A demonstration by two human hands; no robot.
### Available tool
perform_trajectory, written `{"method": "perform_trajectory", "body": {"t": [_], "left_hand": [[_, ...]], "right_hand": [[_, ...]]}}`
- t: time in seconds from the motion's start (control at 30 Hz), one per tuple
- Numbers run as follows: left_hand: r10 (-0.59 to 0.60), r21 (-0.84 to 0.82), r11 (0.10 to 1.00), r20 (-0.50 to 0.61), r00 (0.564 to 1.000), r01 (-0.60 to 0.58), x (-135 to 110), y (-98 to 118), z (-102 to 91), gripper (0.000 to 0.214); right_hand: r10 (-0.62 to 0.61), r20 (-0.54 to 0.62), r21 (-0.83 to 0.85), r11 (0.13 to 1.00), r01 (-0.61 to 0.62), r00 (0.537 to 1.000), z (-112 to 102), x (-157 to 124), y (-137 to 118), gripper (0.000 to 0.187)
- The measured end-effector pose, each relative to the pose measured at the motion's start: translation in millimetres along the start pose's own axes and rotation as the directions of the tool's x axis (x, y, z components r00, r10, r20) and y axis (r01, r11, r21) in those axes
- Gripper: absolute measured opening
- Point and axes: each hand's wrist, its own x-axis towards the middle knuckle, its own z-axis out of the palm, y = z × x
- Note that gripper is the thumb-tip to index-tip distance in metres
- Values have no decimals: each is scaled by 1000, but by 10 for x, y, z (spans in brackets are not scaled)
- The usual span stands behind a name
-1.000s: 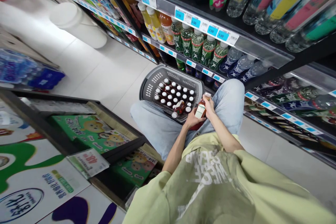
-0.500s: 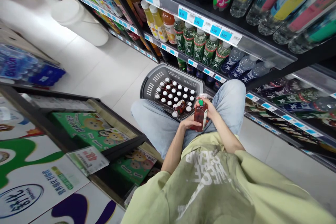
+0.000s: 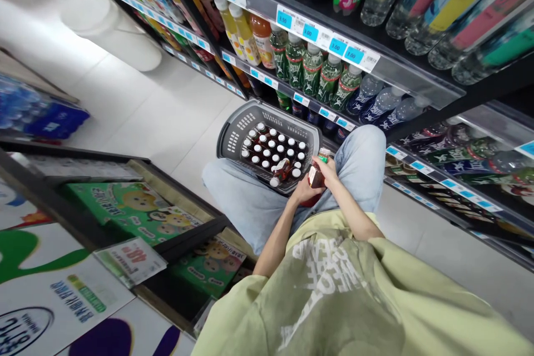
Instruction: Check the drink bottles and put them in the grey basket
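Observation:
Between my two hands, above my lap, is a drink bottle [image 3: 316, 176] with dark red-brown contents, a pale label and a green patch near its top. My right hand [image 3: 327, 171] wraps its upper part, and my left hand [image 3: 307, 191] closes round the lower part. The bottle leans, its top pointing away from me. Just beyond my hands, the grey basket [image 3: 237, 122] stands on the floor between my knees. White-capped dark bottles [image 3: 267, 152] stand upright in rows inside it, and one bottle [image 3: 281, 171] lies tilted across the near ones.
Shelves with green-labelled bottles [image 3: 312, 69] rise past the basket, price tags [image 3: 308, 32] along their edges. A display rack with green boxes [image 3: 136, 206] stands close on my left. White round containers [image 3: 120, 33] and packed water bottles [image 3: 50, 117] are farther left on the tiled floor [image 3: 183, 94].
The bottle in my hands has been turned, so its pale label now faces me more, and my fingers cover more of it. The whole view has shifted slightly.

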Motion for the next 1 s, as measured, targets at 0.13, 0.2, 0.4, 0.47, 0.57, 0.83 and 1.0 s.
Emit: {"method": "perform_trajectory", "body": {"t": [0.13, 0.2, 0.4, 0.47, 0.57, 0.83, 1.0], "left_hand": [[88, -100, 992, 77, 993, -80, 4, -77, -59, 92], [101, -158, 984, 125, 987, -80, -3, -81, -106, 93], [46, -373, 927, 196, 980, 31, -96, 48, -188, 98], [31, -438, 895, 257, 966, 88, -145, 88, -209, 97], [9, -474, 862, 368, 930, 180, -207, 116, -247, 99], [-37, -457, 862, 375, 927, 219, -238, 160, -255, 97], [-57, -282, 948, 318, 946, 152, -315, 264, -349, 88]], "right_hand": [[14, 54, -9, 1000, -14, 998, -5, -43, -35, 30], [24, 116, -5, 1000, -23, 993, -11, -63, -54, 34], [-22, 366, 122, 992, -25, 930, -37, -130, -140, 45], [-28, 435, 154, 987, -43, 900, -56, -146, -166, 47], [-44, 524, 155, 987, -44, 851, -92, -157, -182, 47], [-72, 570, 183, 982, -41, 819, -105, -158, -165, 45], [-96, 584, 196, 980, -25, 806, -88, -218, -139, 45]]}}
